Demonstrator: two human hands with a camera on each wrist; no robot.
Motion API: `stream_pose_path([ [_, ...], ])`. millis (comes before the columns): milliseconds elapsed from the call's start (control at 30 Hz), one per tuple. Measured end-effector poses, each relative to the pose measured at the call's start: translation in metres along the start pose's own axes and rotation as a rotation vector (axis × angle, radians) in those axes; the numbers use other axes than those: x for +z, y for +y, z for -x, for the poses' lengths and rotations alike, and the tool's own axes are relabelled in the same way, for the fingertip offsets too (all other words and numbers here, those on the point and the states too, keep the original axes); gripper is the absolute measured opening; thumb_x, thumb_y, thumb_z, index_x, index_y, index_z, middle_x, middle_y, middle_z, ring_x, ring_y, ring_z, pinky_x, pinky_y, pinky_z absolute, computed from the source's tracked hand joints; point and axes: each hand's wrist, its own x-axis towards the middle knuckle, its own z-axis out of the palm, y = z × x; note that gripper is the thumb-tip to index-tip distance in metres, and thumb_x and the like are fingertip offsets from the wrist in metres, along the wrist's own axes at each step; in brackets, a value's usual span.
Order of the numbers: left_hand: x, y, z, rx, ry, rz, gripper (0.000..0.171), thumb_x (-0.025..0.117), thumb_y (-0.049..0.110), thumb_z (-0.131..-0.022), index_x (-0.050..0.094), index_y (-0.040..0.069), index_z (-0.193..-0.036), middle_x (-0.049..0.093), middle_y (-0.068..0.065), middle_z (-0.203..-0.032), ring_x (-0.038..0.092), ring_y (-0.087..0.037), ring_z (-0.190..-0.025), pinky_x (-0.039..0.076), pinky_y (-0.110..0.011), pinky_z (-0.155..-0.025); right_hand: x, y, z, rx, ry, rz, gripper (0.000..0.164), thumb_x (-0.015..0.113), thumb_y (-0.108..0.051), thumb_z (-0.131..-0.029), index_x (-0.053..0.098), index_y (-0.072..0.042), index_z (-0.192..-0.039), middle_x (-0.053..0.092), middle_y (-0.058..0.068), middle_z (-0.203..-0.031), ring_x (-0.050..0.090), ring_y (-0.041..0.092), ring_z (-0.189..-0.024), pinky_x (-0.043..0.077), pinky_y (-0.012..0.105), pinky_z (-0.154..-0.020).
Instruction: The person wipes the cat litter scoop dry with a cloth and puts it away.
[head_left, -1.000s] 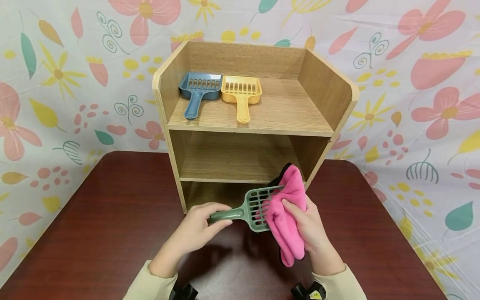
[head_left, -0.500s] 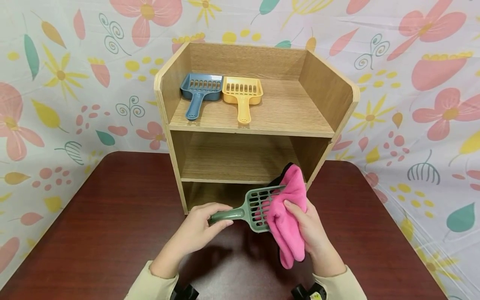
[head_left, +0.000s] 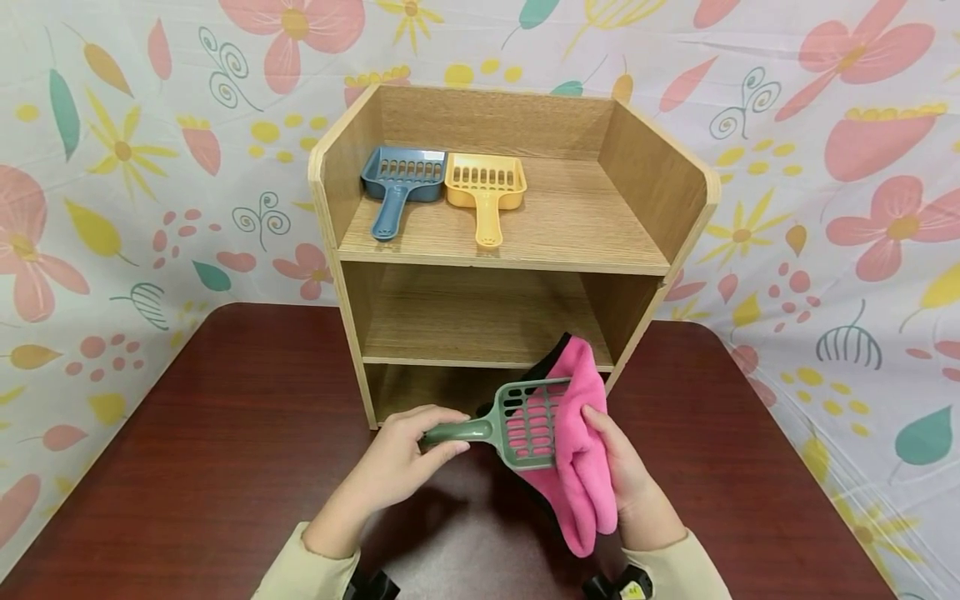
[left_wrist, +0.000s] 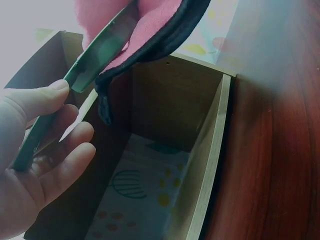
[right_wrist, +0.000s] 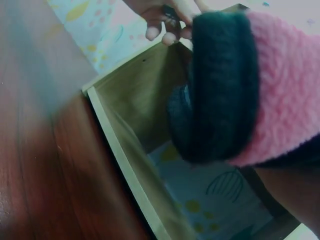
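Observation:
My left hand (head_left: 397, 462) pinches the handle of a green slotted litter scoop (head_left: 501, 427), thumb beneath and fingers above. The scoop points right, held above the table. My right hand (head_left: 633, 483) grips a pink cloth (head_left: 588, 479) with a black edge. Folded over the right end of the scoop's head, the cloth also shows pink through the slots from behind. In the left wrist view, the scoop (left_wrist: 97, 62) is edge-on, with its tip against the cloth (left_wrist: 155, 35). Most of the right wrist view's right side is filled by the cloth (right_wrist: 285, 75), which hides the right fingers.
A wooden shelf unit (head_left: 502, 258) stands on the dark red table (head_left: 225, 450), just beyond my hands. On its top board lie a blue scoop (head_left: 393, 204) and a yellow scoop (head_left: 487, 218), side by side. A flower-print sheet (head_left: 825, 250) hangs behind.
The cloth has shifted slightly down and opened out behind the scoop, so more pink shows through the slots. The left hand has kept its hold with almost no movement.

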Motion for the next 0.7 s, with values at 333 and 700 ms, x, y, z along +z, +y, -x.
stream_pose_path([
  [333, 0.001, 0.0, -0.001, 0.067, 0.062, -0.064, 0.021, 0.078, 0.015, -0.077, 0.069, 0.011, -0.096, 0.069, 0.001, -0.085, 0.055, -0.001, -0.067, 0.046, -0.013, -0.061, 0.014, -0.005, -0.007, -0.211, 0.754, 0.584, 0.015, 0.055, -0.01, -0.095, 0.057, -0.018, -0.108, 0.064, -0.007, -0.086, 0.062, 0.003, -0.069, 0.053, 0.019, -0.064],
  [700, -0.005, -0.001, 0.0, 0.046, 0.015, -0.063, 0.019, 0.075, 0.014, -0.08, 0.069, 0.008, -0.097, 0.068, 0.0, -0.083, 0.051, 0.001, -0.065, 0.046, -0.014, -0.057, 0.026, -0.022, 0.004, -0.396, 0.875, 0.748, 0.024, 0.065, 0.004, -0.084, 0.057, -0.011, -0.101, 0.065, -0.003, -0.085, 0.063, 0.006, -0.066, 0.052, 0.018, -0.058],
])
